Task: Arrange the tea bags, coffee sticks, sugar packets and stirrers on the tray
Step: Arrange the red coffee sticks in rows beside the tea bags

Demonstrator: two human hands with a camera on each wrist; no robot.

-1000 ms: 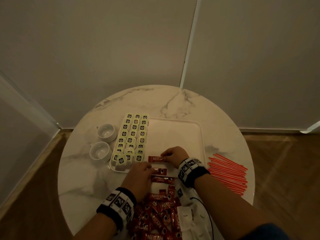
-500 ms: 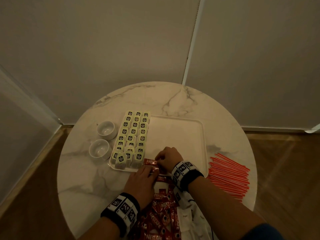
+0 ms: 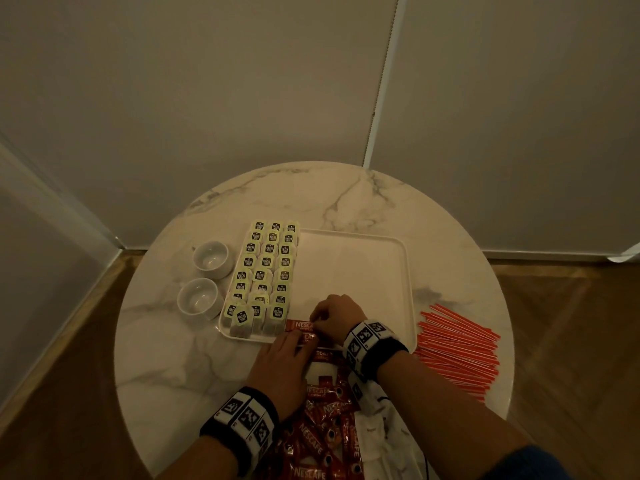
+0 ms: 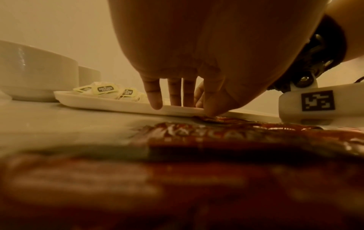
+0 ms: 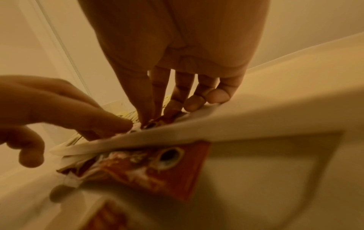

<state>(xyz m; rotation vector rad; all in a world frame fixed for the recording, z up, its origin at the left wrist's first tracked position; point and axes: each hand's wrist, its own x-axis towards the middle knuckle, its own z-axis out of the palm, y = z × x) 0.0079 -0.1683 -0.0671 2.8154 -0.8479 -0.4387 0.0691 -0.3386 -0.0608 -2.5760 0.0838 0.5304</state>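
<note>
A white tray (image 3: 363, 265) lies mid-table with rows of tea bags (image 3: 266, 261) filling its left side. My right hand (image 3: 320, 323) pinches a red coffee stick (image 3: 300, 325) that lies crosswise on the tray's near edge, its end against the nearest tea bags. In the right wrist view, thumb and fingers (image 5: 155, 115) close on that stick (image 5: 157, 123). My left hand (image 3: 298, 339) reaches in with straight fingers (image 4: 155, 99), the tips resting on a second stick (image 3: 310, 337) at the tray's front rim (image 4: 118, 104). More coffee sticks (image 3: 329, 420) are heaped near me.
Two white cups (image 3: 211, 259) (image 3: 199, 299) stand left of the tray. Orange stirrers (image 3: 457, 348) lie in a bundle at the right. White packets (image 3: 381, 420) sit under my right forearm. Walls close in behind the round marble table (image 3: 166, 358).
My right hand slid the coffee stick left until it met the tea bags. My left hand moved forward from the heap to the tray's front rim.
</note>
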